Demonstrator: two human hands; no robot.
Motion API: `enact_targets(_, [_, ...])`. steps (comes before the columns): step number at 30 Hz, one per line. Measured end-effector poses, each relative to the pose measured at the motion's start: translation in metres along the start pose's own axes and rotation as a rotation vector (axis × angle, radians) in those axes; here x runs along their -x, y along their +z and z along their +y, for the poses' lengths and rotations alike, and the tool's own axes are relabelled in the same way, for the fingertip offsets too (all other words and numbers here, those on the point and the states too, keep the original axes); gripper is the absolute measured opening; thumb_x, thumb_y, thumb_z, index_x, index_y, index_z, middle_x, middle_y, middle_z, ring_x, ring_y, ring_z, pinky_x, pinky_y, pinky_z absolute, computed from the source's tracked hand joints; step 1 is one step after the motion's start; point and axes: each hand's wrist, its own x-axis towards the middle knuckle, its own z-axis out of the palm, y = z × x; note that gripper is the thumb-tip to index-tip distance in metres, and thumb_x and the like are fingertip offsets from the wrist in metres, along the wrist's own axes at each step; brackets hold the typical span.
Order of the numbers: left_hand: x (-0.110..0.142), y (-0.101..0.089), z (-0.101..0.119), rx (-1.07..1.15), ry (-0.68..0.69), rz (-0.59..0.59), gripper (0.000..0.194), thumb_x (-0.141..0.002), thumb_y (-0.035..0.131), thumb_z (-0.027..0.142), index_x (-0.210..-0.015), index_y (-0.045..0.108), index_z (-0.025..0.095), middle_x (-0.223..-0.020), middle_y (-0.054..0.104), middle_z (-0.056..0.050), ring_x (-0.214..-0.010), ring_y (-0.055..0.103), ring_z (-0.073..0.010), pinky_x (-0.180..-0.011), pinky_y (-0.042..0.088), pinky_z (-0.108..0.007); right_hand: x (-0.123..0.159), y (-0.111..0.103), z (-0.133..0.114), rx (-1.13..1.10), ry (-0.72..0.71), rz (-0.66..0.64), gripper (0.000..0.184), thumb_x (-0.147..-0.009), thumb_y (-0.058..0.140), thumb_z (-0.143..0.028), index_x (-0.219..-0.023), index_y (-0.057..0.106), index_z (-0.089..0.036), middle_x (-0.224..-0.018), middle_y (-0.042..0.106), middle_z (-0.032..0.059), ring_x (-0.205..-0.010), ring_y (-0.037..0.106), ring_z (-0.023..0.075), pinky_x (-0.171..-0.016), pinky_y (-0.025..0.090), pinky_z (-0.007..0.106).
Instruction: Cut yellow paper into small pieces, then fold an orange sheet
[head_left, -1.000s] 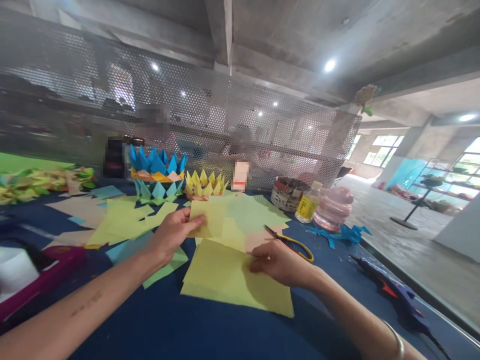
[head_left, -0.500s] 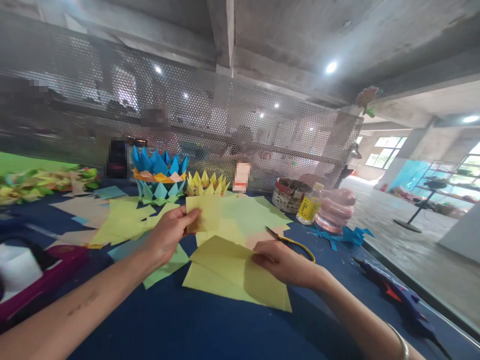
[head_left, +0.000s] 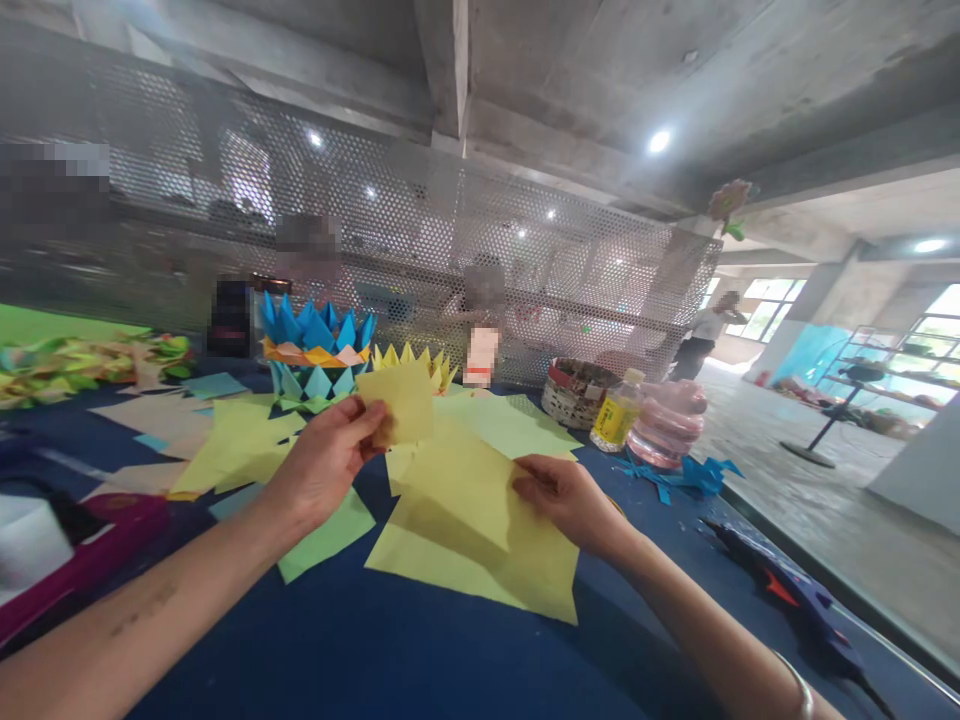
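Note:
My left hand (head_left: 326, 460) pinches a small square of yellow paper (head_left: 401, 400) between thumb and fingers, held up above the table. My right hand (head_left: 566, 498) grips the right edge of a larger yellow paper sheet (head_left: 457, 480), which is raised at a tilt. Beneath that sheet lies another yellow sheet (head_left: 472, 585), flat on the dark blue table. Scissors lie behind my right hand, almost wholly hidden. Past the small square stand a yellow folded-paper ring (head_left: 442, 372) and a stack of blue, orange and green folded-paper rings (head_left: 319, 330).
Loose coloured papers (head_left: 232, 445) spread across the left. At the right are a woven basket (head_left: 577, 392), a yellow-labelled bottle (head_left: 616, 415), a pink-tinted bottle (head_left: 664, 430), blue paper scraps (head_left: 705, 478) and a glue gun (head_left: 795, 590). A perforated screen (head_left: 555, 270) rises behind.
My right hand has lifted the larger yellow sheet higher and now covers the scissors. My left hand has raised and tilted the small square. A person has come into view at the far right.

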Motion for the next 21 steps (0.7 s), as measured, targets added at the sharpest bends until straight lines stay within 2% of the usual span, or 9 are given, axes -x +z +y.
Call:
enact_targets(5, [0.008,0.005,-0.001,-0.117,-0.083,-0.175,0.02,-0.06,0.08,0.034,-0.067,0.069,0.019,-0.076,0.072,-0.002,-0.08,0.064,-0.0186,-0.075,0.046,-0.025,0.002,0.001,-0.003,0.057,0.016,0.068,0.024,-0.087,0.047,-0.023,-0.102,0.064,-0.014,-0.083,0.069,0.0053,-0.071,0.06,0.0165,-0.064,0.044,0.025])
enact_targets(10, [0.016,0.012,-0.007,-0.215,-0.165,-0.244,0.019,-0.055,0.083,0.029,-0.067,0.072,0.019,-0.07,0.073,-0.001,-0.071,0.065,-0.018,-0.068,0.047,-0.025,0.006,0.002,-0.012,0.038,-0.082,0.049,0.024,-0.091,0.045,-0.026,-0.105,0.063,-0.017,-0.093,0.07,0.0052,-0.081,0.062,0.0169,-0.071,0.044,0.025])
enact_targets(13, [0.017,0.013,-0.012,-0.226,-0.164,-0.234,0.021,-0.057,0.082,0.03,-0.069,0.07,0.017,-0.067,0.072,0.0,-0.064,0.064,-0.015,-0.063,0.047,-0.023,0.006,0.002,-0.015,0.047,-0.101,0.063,0.024,-0.092,0.044,-0.027,-0.101,0.064,-0.018,-0.087,0.069,0.0034,-0.076,0.061,0.0155,-0.068,0.043,0.023])
enact_targets(17, [0.019,0.014,-0.018,-0.201,-0.135,-0.203,0.036,-0.06,0.081,0.031,-0.088,0.062,0.019,-0.071,0.073,0.001,-0.069,0.067,-0.0167,-0.065,0.049,-0.024,0.006,0.003,-0.018,0.037,-0.094,0.07,0.026,-0.094,0.042,-0.032,-0.095,0.064,-0.017,-0.077,0.065,0.0017,-0.067,0.056,0.0137,-0.061,0.041,0.022])
enact_targets(21, [0.023,0.02,-0.018,-0.169,-0.148,-0.191,0.058,-0.061,0.08,0.032,-0.11,0.05,0.022,-0.073,0.074,0.001,-0.071,0.07,-0.0204,-0.065,0.052,-0.029,0.007,0.004,-0.021,0.029,-0.062,0.092,0.029,-0.094,0.043,-0.038,-0.092,0.063,-0.018,-0.079,0.066,0.0019,-0.07,0.058,0.0143,-0.065,0.042,0.023])
